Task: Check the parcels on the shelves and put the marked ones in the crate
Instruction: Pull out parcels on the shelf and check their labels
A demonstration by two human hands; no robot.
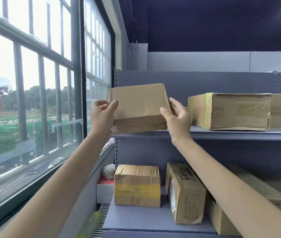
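Observation:
A plain brown cardboard parcel is tilted up at the left end of the upper grey shelf, its lower edge near the shelf lip. My left hand grips its left side and my right hand grips its right side. The face turned to me shows tape and creases; I see no mark on it. A larger parcel with yellow tape lies to the right on the same shelf. No crate is in view.
The lower shelf holds a yellow-taped box, a printed box and further boxes at the right. A white carton and a bag sit left of the rack. A large window fills the left side.

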